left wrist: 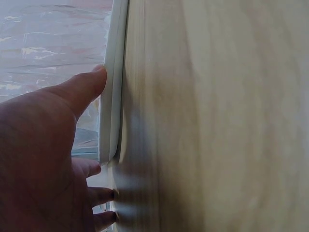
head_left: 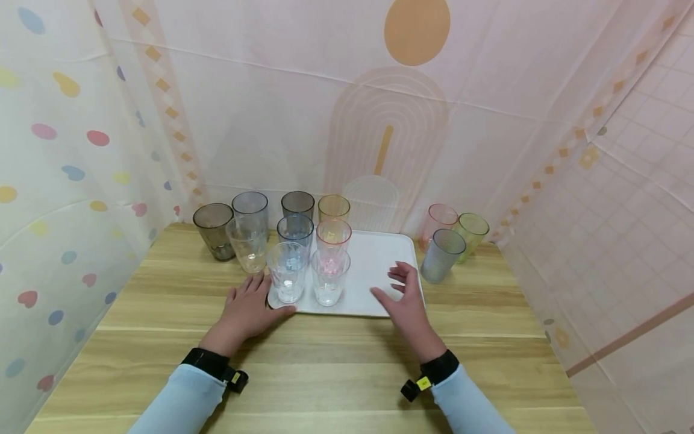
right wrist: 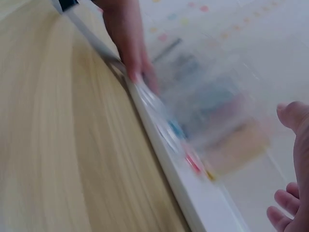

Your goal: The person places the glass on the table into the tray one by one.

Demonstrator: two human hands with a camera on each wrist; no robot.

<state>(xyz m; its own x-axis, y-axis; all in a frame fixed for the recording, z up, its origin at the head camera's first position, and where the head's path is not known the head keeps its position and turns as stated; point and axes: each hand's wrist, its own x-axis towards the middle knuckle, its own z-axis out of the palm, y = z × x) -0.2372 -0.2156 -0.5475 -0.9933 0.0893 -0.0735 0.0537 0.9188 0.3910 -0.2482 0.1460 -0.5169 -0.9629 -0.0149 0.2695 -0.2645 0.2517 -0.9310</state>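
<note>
- White tray (head_left: 374, 271) is lying flat on the surface (head_left: 325, 374), rounded corners, smooth matte finish, low rim
- Six see-thru cups are standing upright on the tray's L & middle, 2 cols x 3 rows: back smoky cup (head_left: 297, 205) + amber cup (head_left: 334, 208); mid blue-gray cup (head_left: 295, 228) + pink cup (head_left: 334, 236); front L clear cup (head_left: 288, 280) + R clear cup (head_left: 330, 280)
- All cups are tapering, wider at the mouth; glass or plastic, can't tell
- L hand (head_left: 249, 310) is resting at tray's near L corner, thumb touching front rim; fingers spreading relaxed on the surface, gripping nothing
- R hand (head_left: 403, 298) is hovering over tray's R part, fingers loosely bending, released, holding nothing
- Off tray, L side: brown cup (head_left: 214, 232), gray cup (head_left: 250, 206), tall clear cup (head_left: 245, 244) are standing close together
- Off tray, R side: rose cup (head_left: 438, 226), green cup (head_left: 473, 232), slate cup (head_left: 441, 259) are clustering just beside the rim
- Surface is showing pale wood grain, yellow-brown bands
- Pale cloth (head_left: 260, 120) is hanging behind w/ arch print; dotted cloth (head_left: 32, 199) is covering L, gridded cloth (head_left: 623, 175) R
- R wrist view is blurring
</note>
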